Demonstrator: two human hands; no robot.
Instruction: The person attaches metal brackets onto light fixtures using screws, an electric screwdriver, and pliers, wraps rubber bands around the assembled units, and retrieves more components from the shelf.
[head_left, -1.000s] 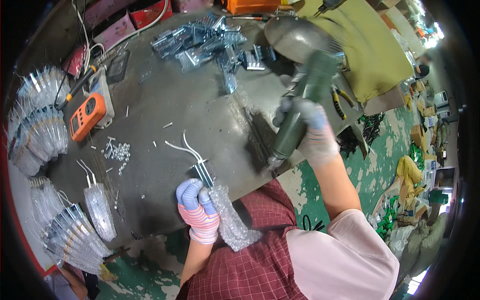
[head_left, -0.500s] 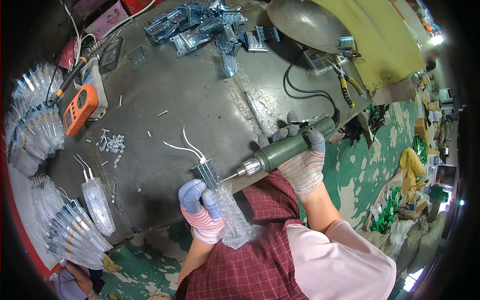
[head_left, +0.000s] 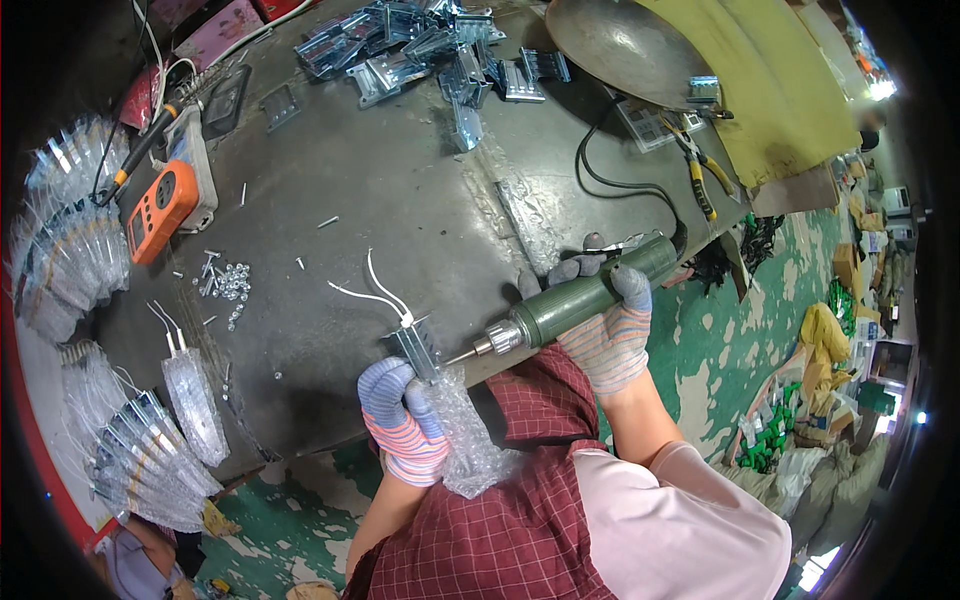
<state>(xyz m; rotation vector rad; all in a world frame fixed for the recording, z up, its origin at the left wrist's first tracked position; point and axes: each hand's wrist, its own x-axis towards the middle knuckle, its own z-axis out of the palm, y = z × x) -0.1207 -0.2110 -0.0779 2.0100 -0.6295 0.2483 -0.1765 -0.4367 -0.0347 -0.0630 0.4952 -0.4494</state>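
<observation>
Metal bracket [head_left: 417, 350], pinched in the left hand [head_left: 405, 420] near the table's [head_left: 390, 210] edge, might twist loose if the screwdriver [head_left: 575, 308], gripped by the right hand [head_left: 612, 347], pushes off-centre.

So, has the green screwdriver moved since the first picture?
Yes. The green screwdriver, held in the right hand, has come down the picture, away from the metal bowl it partly overlapped then.
</observation>
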